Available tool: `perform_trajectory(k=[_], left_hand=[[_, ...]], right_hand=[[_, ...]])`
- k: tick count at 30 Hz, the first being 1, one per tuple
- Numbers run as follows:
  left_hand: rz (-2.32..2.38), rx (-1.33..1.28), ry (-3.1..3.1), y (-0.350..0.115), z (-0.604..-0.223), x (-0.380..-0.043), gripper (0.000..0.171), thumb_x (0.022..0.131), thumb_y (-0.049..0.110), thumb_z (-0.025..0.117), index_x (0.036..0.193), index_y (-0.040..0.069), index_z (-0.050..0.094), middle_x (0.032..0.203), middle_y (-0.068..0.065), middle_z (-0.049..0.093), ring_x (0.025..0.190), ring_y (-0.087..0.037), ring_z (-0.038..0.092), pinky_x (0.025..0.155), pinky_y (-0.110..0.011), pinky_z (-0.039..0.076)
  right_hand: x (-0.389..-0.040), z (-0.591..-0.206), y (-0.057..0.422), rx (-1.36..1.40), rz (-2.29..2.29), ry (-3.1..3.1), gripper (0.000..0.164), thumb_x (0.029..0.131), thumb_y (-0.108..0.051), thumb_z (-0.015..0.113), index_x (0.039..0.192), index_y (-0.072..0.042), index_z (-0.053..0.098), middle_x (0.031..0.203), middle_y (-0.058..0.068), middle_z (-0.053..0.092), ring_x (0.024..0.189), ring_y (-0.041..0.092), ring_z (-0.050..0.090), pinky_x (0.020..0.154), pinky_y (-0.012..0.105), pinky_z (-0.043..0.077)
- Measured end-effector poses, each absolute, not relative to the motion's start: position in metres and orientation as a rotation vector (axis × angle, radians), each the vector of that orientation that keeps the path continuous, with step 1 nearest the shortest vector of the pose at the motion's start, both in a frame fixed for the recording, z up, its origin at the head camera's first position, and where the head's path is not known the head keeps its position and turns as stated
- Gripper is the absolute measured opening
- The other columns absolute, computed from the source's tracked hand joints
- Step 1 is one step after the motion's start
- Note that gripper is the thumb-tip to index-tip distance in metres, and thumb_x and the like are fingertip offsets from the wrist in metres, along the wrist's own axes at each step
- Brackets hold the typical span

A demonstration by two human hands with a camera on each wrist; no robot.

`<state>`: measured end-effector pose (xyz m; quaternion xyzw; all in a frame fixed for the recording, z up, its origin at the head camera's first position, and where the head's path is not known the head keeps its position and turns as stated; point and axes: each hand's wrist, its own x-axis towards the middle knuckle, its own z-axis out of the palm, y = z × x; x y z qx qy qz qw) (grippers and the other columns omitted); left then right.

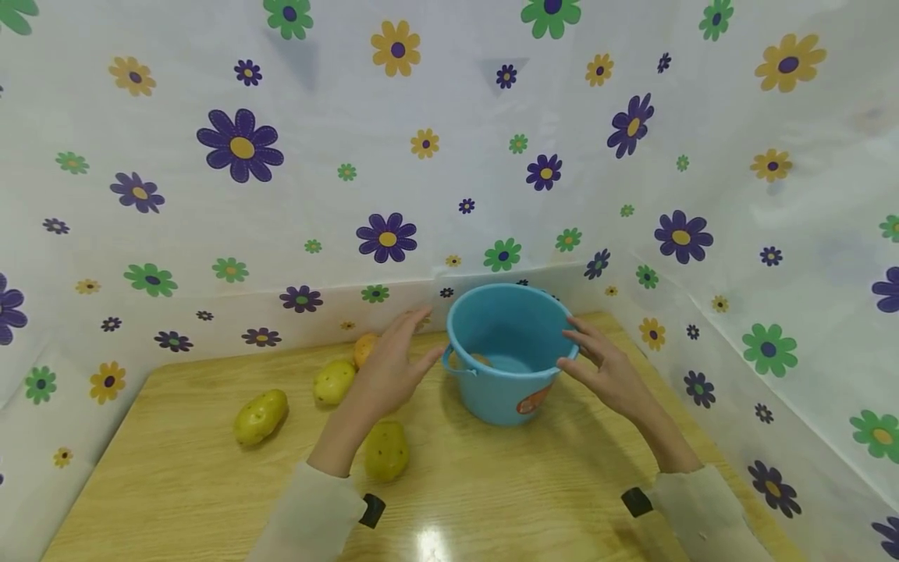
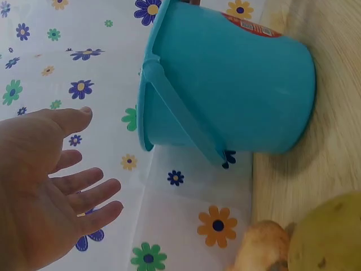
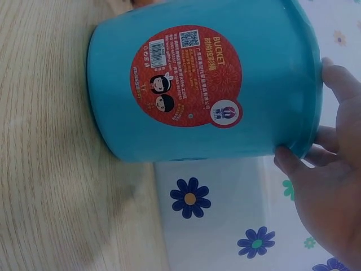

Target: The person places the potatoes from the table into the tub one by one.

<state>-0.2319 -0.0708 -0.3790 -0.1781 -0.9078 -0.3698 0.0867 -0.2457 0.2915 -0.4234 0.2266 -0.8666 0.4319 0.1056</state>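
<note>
A light blue bucket (image 1: 506,398) stands on the wooden table, a red label on its side and its handle hanging at the left. Inside, a small brownish thing (image 1: 481,360) shows at the bottom. My right hand (image 1: 612,376) holds the bucket's right rim, with the thumb outside and fingertips over the edge, as the right wrist view (image 3: 333,164) also shows. On the other side, my left hand (image 1: 389,367) is held beside the rim, fingers spread and a gap between them and the bucket in the left wrist view.
Yellow-green potato-like items lie left of the bucket: one at far left (image 1: 261,417), another behind the left wrist (image 1: 334,382), a third near the left sleeve (image 1: 386,450). An orange rounded item (image 1: 364,349) sits behind my left hand. Flower-printed sheeting (image 1: 449,172) encloses the table.
</note>
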Motion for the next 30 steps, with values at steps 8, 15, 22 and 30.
perform_trajectory(k=[8,15,22,30], left_hand=[[-1.087,-0.452,-2.747,-0.101,-0.392,-0.227,0.067,0.103,0.034,0.066,0.158,0.007,0.038,0.160,-0.015,0.042,0.143,-0.038,0.043,0.116,-0.058,0.038],[-1.129,-0.418,-2.741,-0.125,-0.402,-0.224,0.066,0.103,0.032,0.066,0.158,0.007,0.038,0.161,-0.016,0.040,0.146,-0.039,0.038,0.118,-0.058,0.034],[-1.118,-0.374,-2.734,-0.153,-0.411,-0.218,0.063,0.105,0.029,0.064,0.157,0.006,0.038,0.157,-0.020,0.042,0.136,-0.043,0.049,0.110,-0.063,0.042],[-1.147,-0.262,-2.781,-0.188,-0.415,-0.210,0.068,0.106,0.028,0.061,0.160,0.000,0.029,0.162,-0.025,0.033,0.140,-0.047,0.043,0.110,-0.065,0.040]], right_hand=[[-0.246,-0.422,0.290,0.685,1.314,-2.539,0.054,0.099,-0.008,0.071,0.144,0.011,0.051,0.163,0.024,0.032,0.146,0.049,0.035,0.113,0.050,0.037],[-0.245,-0.422,0.290,0.688,1.307,-2.548,0.054,0.098,-0.008,0.071,0.144,0.012,0.050,0.163,0.023,0.032,0.146,0.048,0.035,0.113,0.049,0.037],[-0.244,-0.421,0.292,0.683,1.314,-2.550,0.054,0.098,-0.008,0.071,0.145,0.011,0.050,0.163,0.023,0.032,0.146,0.048,0.035,0.113,0.048,0.036],[-0.245,-0.423,0.292,0.688,1.317,-2.538,0.054,0.098,-0.008,0.071,0.144,0.011,0.051,0.162,0.024,0.033,0.146,0.049,0.035,0.113,0.043,0.037]])
